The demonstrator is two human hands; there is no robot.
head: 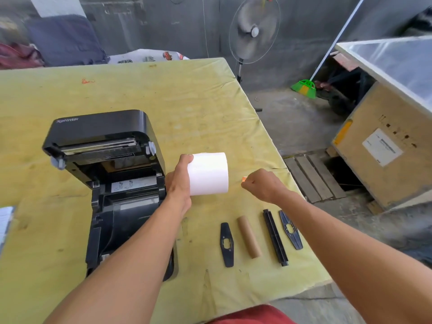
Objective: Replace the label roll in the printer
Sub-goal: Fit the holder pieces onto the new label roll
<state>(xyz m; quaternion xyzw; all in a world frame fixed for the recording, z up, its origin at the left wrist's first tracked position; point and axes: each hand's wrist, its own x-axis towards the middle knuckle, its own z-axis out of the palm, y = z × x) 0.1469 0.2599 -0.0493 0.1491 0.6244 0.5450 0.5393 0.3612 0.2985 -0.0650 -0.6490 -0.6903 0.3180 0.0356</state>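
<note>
A black label printer [109, 183] stands on the left of the table with its lid swung up and its roll bay bare. My left hand [178, 181] grips a full white label roll [209, 173] by its left end, held above the table just right of the printer. My right hand [261, 184] is closed to the right of the roll, pinching a small orange scrap [244, 179] at its fingertips, apart from the roll. On the table in front lie an empty brown cardboard core [249, 237], a black spindle bar [275, 237] and two black roll guide plates [226, 244] [291, 230].
A yellow cloth covers the table [163, 101], whose right edge runs close to the loose parts. Beyond it are a standing fan [253, 31], a green broom [304, 88] and a wooden crate [378, 146] on the floor. White papers [4, 220] lie at the far left edge.
</note>
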